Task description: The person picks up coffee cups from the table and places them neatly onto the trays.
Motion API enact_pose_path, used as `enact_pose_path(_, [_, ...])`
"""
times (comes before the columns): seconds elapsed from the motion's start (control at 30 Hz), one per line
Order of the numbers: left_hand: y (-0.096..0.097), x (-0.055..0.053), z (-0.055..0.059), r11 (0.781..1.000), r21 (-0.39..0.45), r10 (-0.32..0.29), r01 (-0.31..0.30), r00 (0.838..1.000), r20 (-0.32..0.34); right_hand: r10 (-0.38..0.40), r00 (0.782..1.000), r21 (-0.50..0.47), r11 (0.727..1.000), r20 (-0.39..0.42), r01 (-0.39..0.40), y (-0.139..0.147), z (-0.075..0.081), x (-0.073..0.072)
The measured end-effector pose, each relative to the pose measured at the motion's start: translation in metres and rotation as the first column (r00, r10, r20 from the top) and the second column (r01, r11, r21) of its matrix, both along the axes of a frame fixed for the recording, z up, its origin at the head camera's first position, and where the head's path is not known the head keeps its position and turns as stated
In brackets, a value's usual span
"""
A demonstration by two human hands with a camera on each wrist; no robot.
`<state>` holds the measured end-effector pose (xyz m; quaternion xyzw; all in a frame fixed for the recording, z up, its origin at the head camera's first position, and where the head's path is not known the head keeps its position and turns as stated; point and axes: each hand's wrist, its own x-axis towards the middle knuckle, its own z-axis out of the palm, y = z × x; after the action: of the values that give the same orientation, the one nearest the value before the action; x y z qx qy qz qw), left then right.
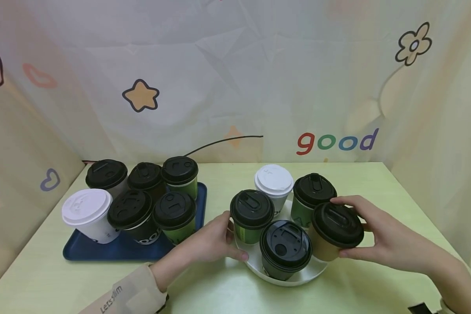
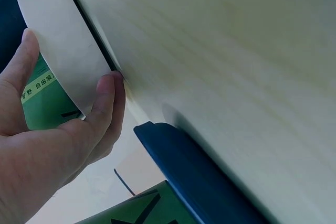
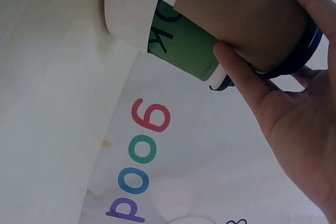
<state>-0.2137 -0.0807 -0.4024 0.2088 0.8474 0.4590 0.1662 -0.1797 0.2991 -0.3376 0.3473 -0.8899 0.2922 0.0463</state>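
Observation:
My right hand (image 1: 384, 235) grips a brown paper coffee cup (image 3: 236, 19) with a black lid (image 1: 337, 224), slightly tilted at the right side of a round white plate (image 1: 290, 281). At the plate's left side, my left hand (image 1: 216, 240) holds its edge, thumb at the rim and other fingertips low on the side in the left wrist view. On the plate stand a green cup (image 1: 248, 233) nearest my left hand, a dark-lidded cup (image 1: 285, 248) in front and another green cup (image 1: 301, 213) behind. A white-lidded cup (image 1: 274, 181) stands at the back.
To the left, a dark blue tray (image 1: 117, 253) bears several lidded cups, one with a white lid (image 1: 87, 206), the others with black lids. A printed cloth (image 1: 220, 87) closes off the pale table's (image 1: 204, 288) back and sides.

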Motion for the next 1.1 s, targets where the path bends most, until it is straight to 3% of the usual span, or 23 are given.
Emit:
enact_pose_path(0.17, [0.0,0.0,0.001,1.0,-0.001,-0.003,0.003,1.0,-0.002,0.003,1.0,-0.019,1.0,-0.017,-0.003,-0.004,-0.003,0.003])
enact_pose_path(0.67, [0.001,0.0,-0.001,1.0,-0.001,-0.001,0.001,1.0,-0.005,-0.035,0.997,0.052,0.998,-0.072,0.039,-0.016,-0.009,0.014])
enact_pose_path(0.97, [0.0,0.0,0.0,1.0,-0.016,0.012,-0.012,1.0,0.004,-0.088,0.987,0.027,0.995,-0.131,0.092,-0.02,-0.013,0.012])
enact_pose_path(1.1, [0.0,0.0,0.0,1.0,-0.013,0.012,-0.012,1.0,0.008,-0.096,0.988,0.026,0.995,-0.118,0.1,-0.022,-0.016,0.012])
